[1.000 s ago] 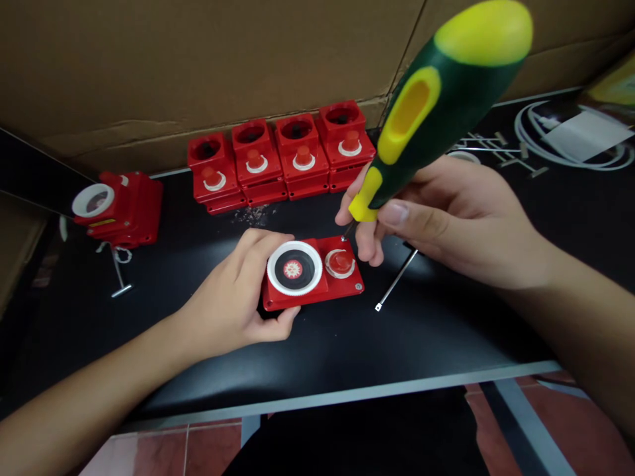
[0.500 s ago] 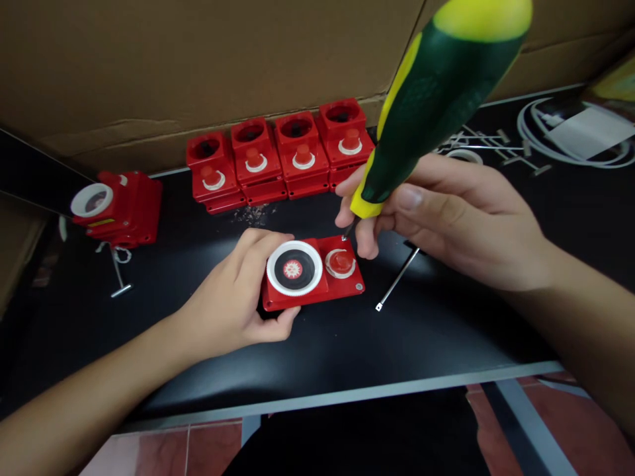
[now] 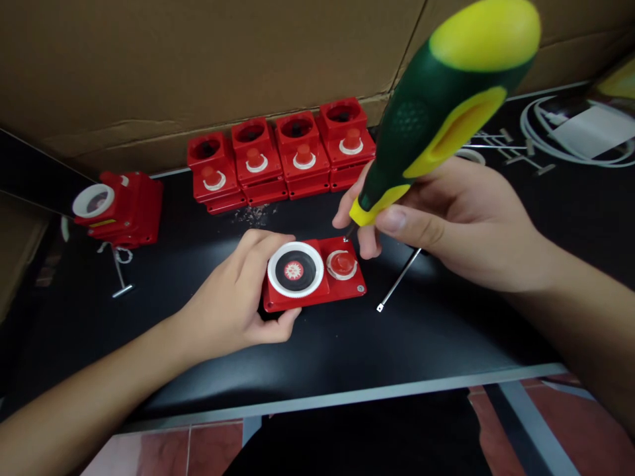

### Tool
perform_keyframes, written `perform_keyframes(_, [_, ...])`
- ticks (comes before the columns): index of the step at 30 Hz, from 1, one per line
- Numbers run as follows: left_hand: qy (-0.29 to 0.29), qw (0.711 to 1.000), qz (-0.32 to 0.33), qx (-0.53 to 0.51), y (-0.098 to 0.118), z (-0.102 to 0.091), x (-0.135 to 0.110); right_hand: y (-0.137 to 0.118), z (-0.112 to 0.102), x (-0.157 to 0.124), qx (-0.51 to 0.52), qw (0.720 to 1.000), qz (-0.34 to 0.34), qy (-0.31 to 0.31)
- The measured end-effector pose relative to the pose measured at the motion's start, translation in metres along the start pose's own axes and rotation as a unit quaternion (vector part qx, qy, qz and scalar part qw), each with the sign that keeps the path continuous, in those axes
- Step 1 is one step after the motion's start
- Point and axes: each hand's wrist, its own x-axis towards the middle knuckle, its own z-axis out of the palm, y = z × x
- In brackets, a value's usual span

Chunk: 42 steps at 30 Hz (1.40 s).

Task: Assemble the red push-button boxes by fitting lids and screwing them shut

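Observation:
My left hand [image 3: 243, 291] is closed around the left end of a red box [image 3: 325, 291] with a white-rimmed black disc [image 3: 296, 270] and a red button [image 3: 342, 263] on top. Between the thumb and fingers of my right hand [image 3: 461, 225] is a green and yellow screwdriver [image 3: 421, 132], tilted with its handle towards me. Its tip meets a screw at the far right corner of the box. Another screw [image 3: 360, 289] shows at the near right corner. Just right of the box lies a thin metal rod [image 3: 398, 281], its far end hidden by my right hand.
Several similar red boxes [image 3: 258, 162] with round openings stand along the cardboard wall [image 3: 223, 59]. Dark crumbs [image 3: 255, 215] lie before them. At left stands another red box [image 3: 133, 208] beside a T-shaped metal piece [image 3: 119, 272]. A coiled white cable [image 3: 533, 135] and metal T-pieces [image 3: 528, 158] lie back right.
The screwdriver handle has turned about its axis, bringing a yellow inset into view. My right thumb and fingers have shifted slightly with it. The red box stays in my left hand.

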Motion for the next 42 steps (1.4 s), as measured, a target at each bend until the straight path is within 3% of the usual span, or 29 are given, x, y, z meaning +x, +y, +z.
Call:
perform_keyframes(21, [-0.003, 1.000, -0.002, -0.006, 0.0000, -0.0002, 0.0005, -0.0028, 0.0033, -0.0050, 0.024, 0.999, 0.024, 0.013])
perform_keyframes(27, [-0.009, 1.000, -0.010, -0.009, 0.0009, -0.0012, 0.0004, -0.0014, 0.0039, -0.0015, 0.013, 1.000, -0.009, 0.011])
perform_keyframes(42, [-0.015, 1.000, -0.013, -0.019, 0.0020, -0.0018, -0.0002, -0.0002, 0.0012, 0.0009, 0.004, 1.000, -0.021, -0.004])
